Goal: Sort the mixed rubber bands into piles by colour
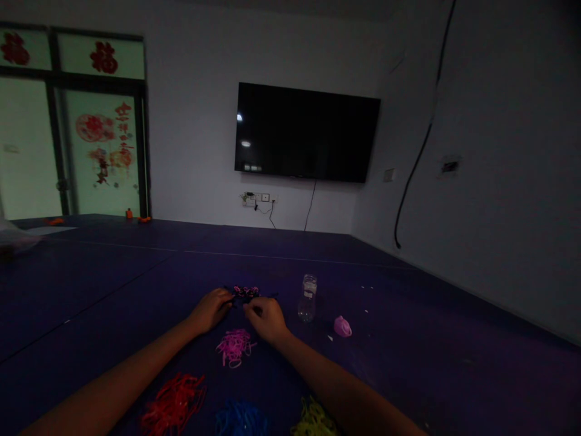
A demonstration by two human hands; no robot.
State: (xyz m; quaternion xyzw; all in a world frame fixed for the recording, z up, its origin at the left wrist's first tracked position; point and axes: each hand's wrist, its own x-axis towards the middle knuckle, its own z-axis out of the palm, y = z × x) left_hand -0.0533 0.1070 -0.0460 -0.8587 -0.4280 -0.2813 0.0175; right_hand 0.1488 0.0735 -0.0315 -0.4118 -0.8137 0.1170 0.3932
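My left hand (212, 309) rests at the left side of a small dark pile mixed with pink strands (246, 292). Its fingers are loosely bent, apart from the thumb, and I see nothing held in them. On the near right side of that pile is my right hand (267, 318), thumb and forefinger brought together in a pinch. Whatever it pinches is too small and dark to make out. Between my forearms lies a heap of pink, thin, rubber-band-like loops (235, 347). A clear bottle without a lid (307, 300) stands upright just right of my right hand.
A pink cap-like piece (342, 327) lies right of the bottle, near white scraps. Closer to me are red (175, 402), blue (242, 418) and yellow (314, 418) heaps of strands on the dark purple surface (408, 363). A television (307, 133) hangs on the far wall.
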